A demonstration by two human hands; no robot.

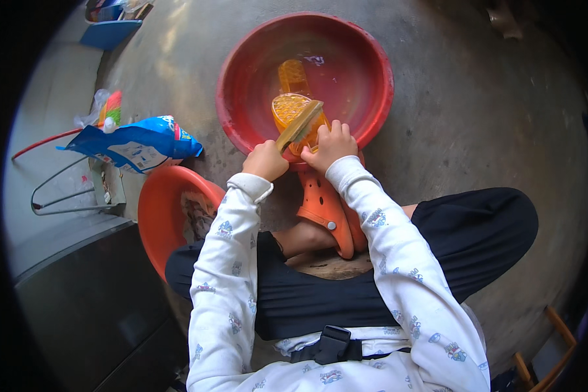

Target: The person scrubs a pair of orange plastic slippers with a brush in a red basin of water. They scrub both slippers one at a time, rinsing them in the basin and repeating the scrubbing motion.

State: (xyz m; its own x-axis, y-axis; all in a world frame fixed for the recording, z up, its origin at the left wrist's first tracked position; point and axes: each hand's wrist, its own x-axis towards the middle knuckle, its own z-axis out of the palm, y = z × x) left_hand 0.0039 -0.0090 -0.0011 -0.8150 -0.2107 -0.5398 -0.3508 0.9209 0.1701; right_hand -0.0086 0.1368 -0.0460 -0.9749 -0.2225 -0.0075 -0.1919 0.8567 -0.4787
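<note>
My left hand [266, 160] is closed around one end of a wooden-backed scrub brush [300, 126], whose bristles rest against an orange translucent plastic sandal [289, 109]. With my right hand [334, 143] I grip the near end of that sandal at the basin's near rim. A second orange sandal [293, 78] lies behind it in the large red plastic basin [383, 93], which has some water in it. The lower part of the held sandal is partly hidden by the brush and my fingers.
Orange clogs [318, 201] are on my feet just below the basin. At left stand a tilted orange tub [159, 210] with cloth inside, a blue detergent bag [142, 142], and a wire hanger [61, 198]. A blue dustpan [110, 34] is at upper left, and wooden bars [561, 328] at lower right.
</note>
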